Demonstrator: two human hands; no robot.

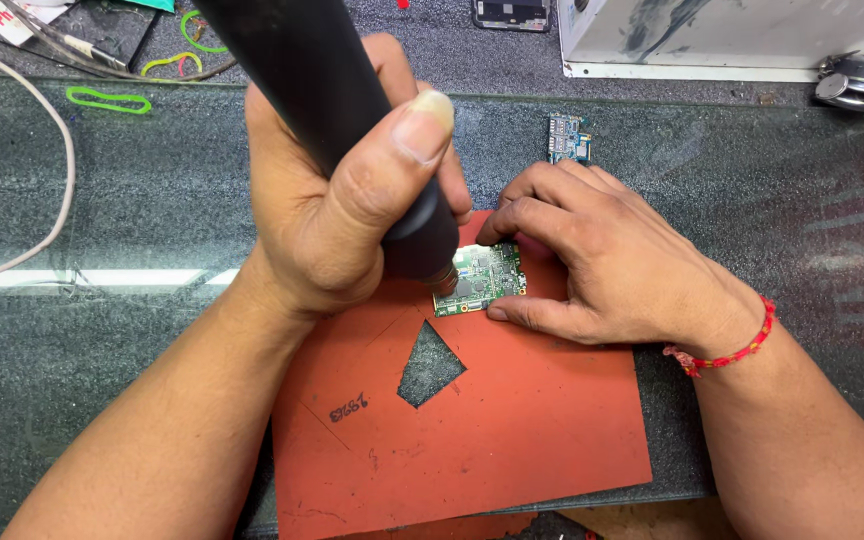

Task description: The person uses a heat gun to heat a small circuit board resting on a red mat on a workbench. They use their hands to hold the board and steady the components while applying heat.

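Note:
My left hand (337, 200) grips a thick black tool handle (312, 80), its metal tip pointing down at a small green circuit board (482, 278). The board lies on an orange-red mat (492, 420) that has a cut-out hole near its middle. My right hand (602, 260), with a red bead bracelet at the wrist, pins the board at its top and right edges with thumb and fingers.
A second small blue circuit board (569, 137) lies behind my right hand on the glass-topped bench (102, 350). A white cable (57, 190) curves at the left, with green rubber bands (107, 99) near it. A white box (732, 35) and a phone part (512, 14) sit at the back.

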